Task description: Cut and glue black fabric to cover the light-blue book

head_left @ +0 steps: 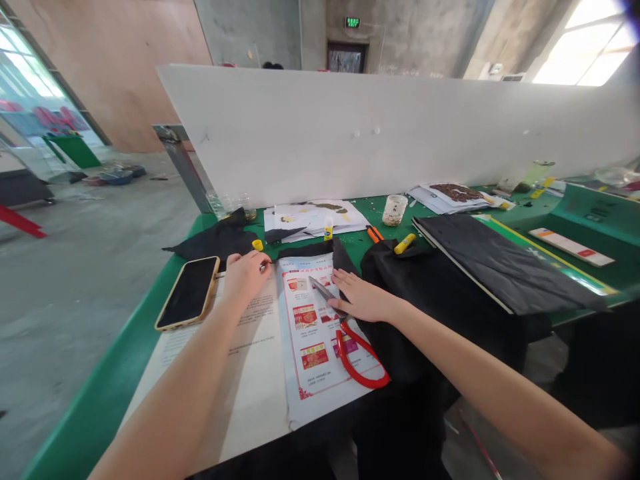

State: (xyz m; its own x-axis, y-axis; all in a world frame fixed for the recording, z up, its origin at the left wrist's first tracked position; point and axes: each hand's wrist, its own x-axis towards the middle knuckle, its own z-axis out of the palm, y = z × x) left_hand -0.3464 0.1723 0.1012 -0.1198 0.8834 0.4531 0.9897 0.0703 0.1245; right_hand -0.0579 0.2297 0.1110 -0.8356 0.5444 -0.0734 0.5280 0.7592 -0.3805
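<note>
My left hand (247,273) rests with curled, pinching fingers at the top inner edge of a large printed page (250,380). What those fingertips hold is too small to make out. My right hand (365,297) lies flat, fingers stretched, on the right edge of a colourful printed sheet (310,383) and the black fabric (345,257) beside it. Under its thumb, red-handled scissors (367,381) lie on the sheet, blades pointing up and left. A phone (187,293) lies left of my left hand, near a yellow cap (257,245).
Beyond the sheet stand a glue stick (329,230) and a jar (395,210). Another yellow glue stick (405,243) lies on black fabric (390,273). A black-covered board (500,267) lies right. A white partition (325,133) borders the green table (75,400).
</note>
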